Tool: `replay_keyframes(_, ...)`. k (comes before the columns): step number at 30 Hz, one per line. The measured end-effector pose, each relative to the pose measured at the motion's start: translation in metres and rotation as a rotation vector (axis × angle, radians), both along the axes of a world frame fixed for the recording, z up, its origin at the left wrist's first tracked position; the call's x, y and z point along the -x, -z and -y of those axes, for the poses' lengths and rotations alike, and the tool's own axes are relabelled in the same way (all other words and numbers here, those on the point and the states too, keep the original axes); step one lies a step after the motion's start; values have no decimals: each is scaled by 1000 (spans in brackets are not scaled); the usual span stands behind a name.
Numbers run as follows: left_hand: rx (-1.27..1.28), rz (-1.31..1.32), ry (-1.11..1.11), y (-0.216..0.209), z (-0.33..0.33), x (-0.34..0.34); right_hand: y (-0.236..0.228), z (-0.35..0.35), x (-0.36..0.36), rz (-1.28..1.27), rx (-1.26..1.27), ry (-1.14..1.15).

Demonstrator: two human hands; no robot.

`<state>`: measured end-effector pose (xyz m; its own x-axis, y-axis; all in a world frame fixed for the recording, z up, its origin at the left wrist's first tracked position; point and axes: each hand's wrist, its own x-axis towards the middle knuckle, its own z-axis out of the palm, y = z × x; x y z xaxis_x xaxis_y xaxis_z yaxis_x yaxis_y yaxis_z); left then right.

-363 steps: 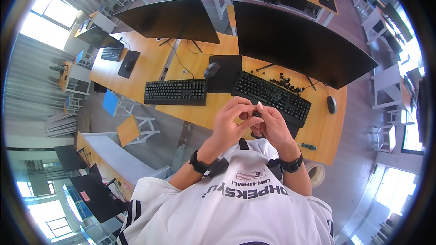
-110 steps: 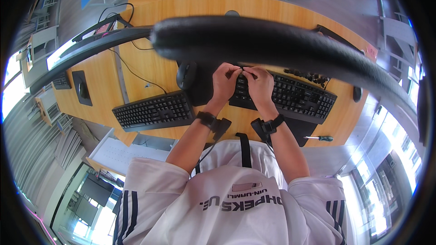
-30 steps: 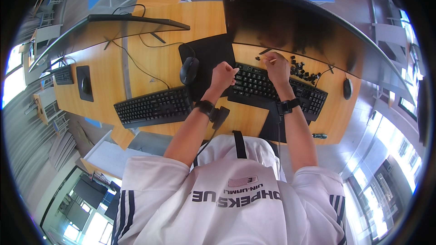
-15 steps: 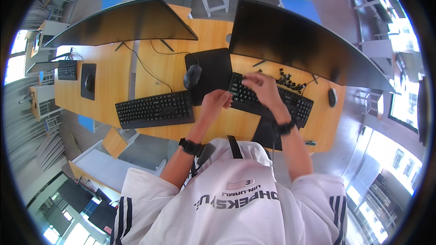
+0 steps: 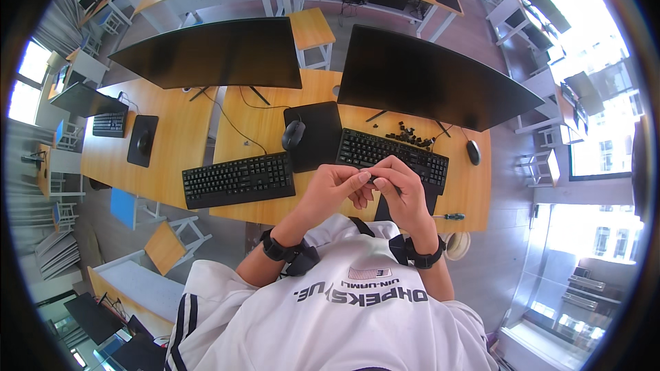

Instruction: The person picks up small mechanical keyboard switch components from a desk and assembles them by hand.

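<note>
Close to my chest, my left hand [image 5: 335, 189] and my right hand [image 5: 404, 192] meet fingertip to fingertip. Both pinch a small dark piece [image 5: 372, 178] that looks like a black keycap, mostly covered by the fingers. Just beyond them lies a black keyboard [image 5: 427, 166], its near edge partly hidden by my hands. Several loose black keycaps [image 5: 411, 136] are heaped between that keyboard and the right monitor [image 5: 433, 75].
A second black keyboard [image 5: 239, 178] lies to the left, with a black mouse [image 5: 293, 135] on a dark mouse pad [image 5: 320, 124] between. Another mouse [image 5: 474, 152] sits at the right. A screwdriver [image 5: 450, 216] rests near the front edge. The left monitor [image 5: 213, 55] stands behind.
My right hand has come back from over the right keyboard to meet my left hand nearer my chest. The view has tilted up, showing more of the desks beyond.
</note>
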<state>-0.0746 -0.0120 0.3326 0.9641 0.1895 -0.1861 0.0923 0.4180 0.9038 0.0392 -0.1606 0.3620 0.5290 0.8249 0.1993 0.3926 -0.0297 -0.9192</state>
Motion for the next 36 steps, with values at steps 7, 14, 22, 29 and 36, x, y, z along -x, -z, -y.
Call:
replay_keyframes(7,-73,-72,-29,27,17,4,23,17,13,65,43,164)
replay_keyframes(14,-402,-214,3,69,19,-20,70,17,-7,44,187,247)
replay_keyframes(22,-568,-328,-228,160,-2,-94,193,-23,-66,-223,254,313)
replay_keyframes(29,-630,-324,-225,264,-31,-147,309,-49,-114,17,332,375)
replay_keyframes(36,-955,-292,-207,302,-43,-169,335,-62,-136,43,375,386)
